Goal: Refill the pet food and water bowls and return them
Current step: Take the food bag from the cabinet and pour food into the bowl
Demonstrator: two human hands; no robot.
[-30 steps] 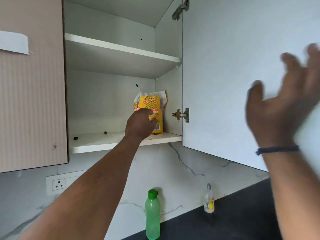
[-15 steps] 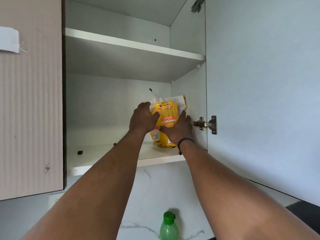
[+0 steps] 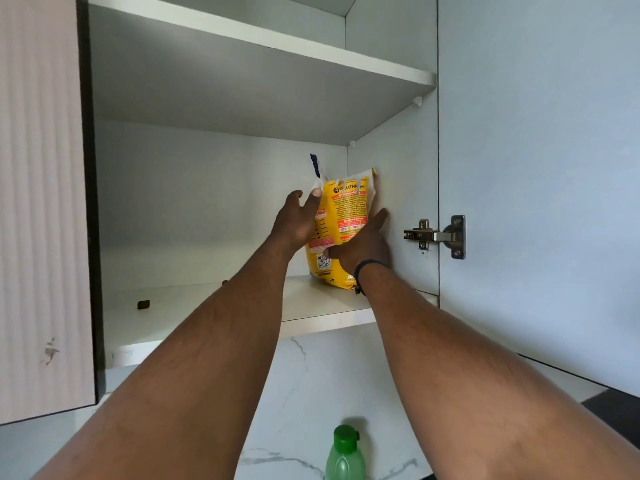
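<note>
While the green bottle [image 3: 345, 453] is standing below, the left hand [image 3: 298, 221] and right hand [image 3: 362, 245] are both grasping the yellow food bag [image 3: 341, 220] on the cabinet shelf [image 3: 194, 310].

Home kitchen — wall cabinet [image 3: 242, 109]; marble backsplash [image 3: 311, 393]; dark counter [image 3: 613, 414]

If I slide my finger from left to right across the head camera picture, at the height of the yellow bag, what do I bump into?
closed cupboard door → small dark thing on the shelf → left hand → yellow food bag → right hand → metal hinge → open cupboard door
</note>
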